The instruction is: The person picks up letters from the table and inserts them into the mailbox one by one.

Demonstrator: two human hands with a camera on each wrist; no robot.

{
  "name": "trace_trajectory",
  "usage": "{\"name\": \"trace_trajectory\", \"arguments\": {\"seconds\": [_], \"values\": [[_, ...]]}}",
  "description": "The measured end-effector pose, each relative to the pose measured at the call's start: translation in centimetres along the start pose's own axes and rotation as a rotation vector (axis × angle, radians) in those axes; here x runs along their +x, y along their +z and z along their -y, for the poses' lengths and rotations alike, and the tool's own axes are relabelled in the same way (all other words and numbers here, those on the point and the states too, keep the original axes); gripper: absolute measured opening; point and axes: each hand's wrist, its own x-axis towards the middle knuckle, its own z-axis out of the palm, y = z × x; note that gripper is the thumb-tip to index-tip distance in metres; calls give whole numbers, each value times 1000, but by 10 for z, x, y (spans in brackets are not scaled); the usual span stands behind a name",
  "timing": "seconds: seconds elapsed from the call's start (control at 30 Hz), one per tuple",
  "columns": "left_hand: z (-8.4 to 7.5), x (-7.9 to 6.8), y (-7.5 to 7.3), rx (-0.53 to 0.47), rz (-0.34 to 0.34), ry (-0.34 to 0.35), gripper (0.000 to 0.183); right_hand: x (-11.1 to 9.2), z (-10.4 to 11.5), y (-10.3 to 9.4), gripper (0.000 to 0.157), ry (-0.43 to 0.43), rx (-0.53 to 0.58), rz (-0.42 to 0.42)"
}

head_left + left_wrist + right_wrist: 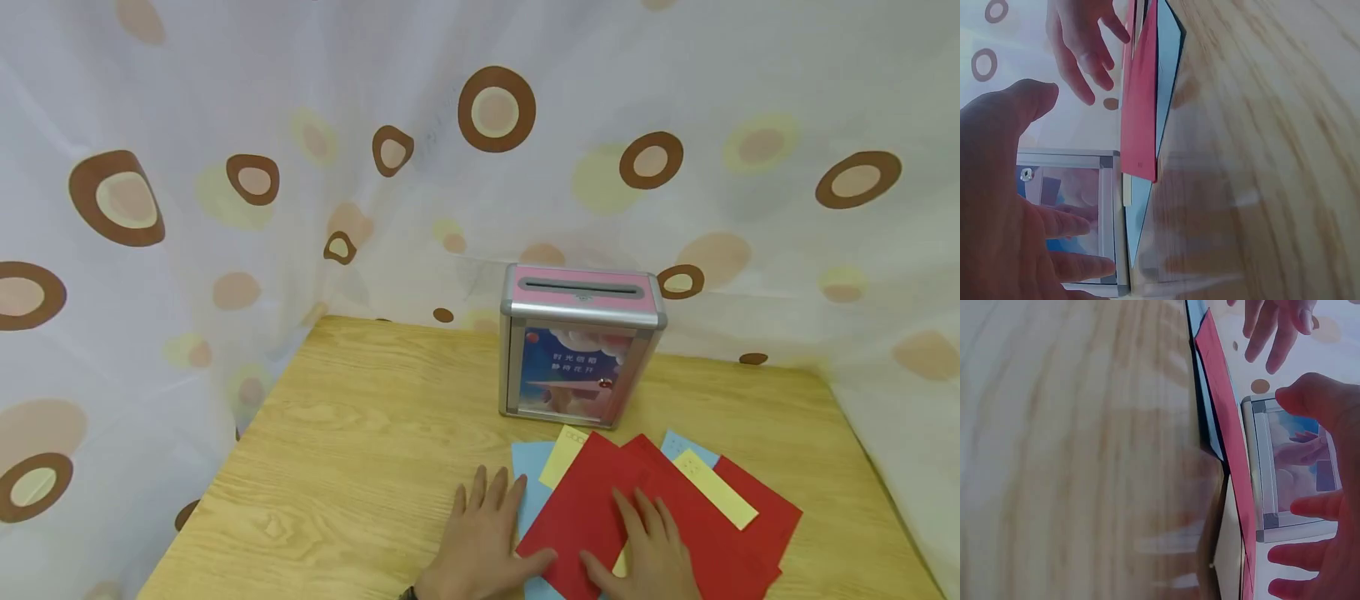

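Red, blue and yellow envelopes lie in an overlapping heap on the wooden table. My left hand (480,542) is spread at the heap's left edge, beside a blue envelope (531,458) and the front red envelope (581,504). Over the red paper is my right hand (651,554), fingers extended and thumb apart, gripping nothing. The left wrist view shows the left fingers (1082,265) straight and parted, above the tabletop. Farther right in the heap are another red envelope (705,537), a yellow envelope (716,490) and part of a blue one (678,444).
Behind the heap stands a metal-framed box (510,367) with a pink top, a slot (581,287) and a small lock (605,383) on its picture front. A white curtain (420,75) with brown rings surrounds the table (352,433).
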Motion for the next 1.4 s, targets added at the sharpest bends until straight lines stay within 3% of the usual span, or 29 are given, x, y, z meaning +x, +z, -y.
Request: {"name": "trace_trajectory", "arguments": {"seconds": [0.2, 0.37, 0.57, 0.7, 0.9, 1.1, 1.4], "values": [[-8, 5, 2, 18, 30, 22, 96, 1, -2, -1, 101, 75, -15, 2], [-13, 8, 2, 46, 44, 36, 95, 4, -5, -4, 86, 116, 83, -14], [-18, 9, 3, 103, 2, 83, 86, 6, -11, -4, 69, 156, 190, -40], [-21, 10, 6, 147, -36, 103, 78, 9, -12, -3, 65, 220, 176, -6], [-21, 12, 10, 213, -30, 115, 70, 12, -12, 0, 64, 261, 182, 16], [-19, 15, 11, 176, -12, 128, 65, 13, -10, 0, 63, 275, 191, 4], [-21, 16, 11, 81, -28, 151, 42, 15, -10, 0, 65, 290, 192, 23]]}}
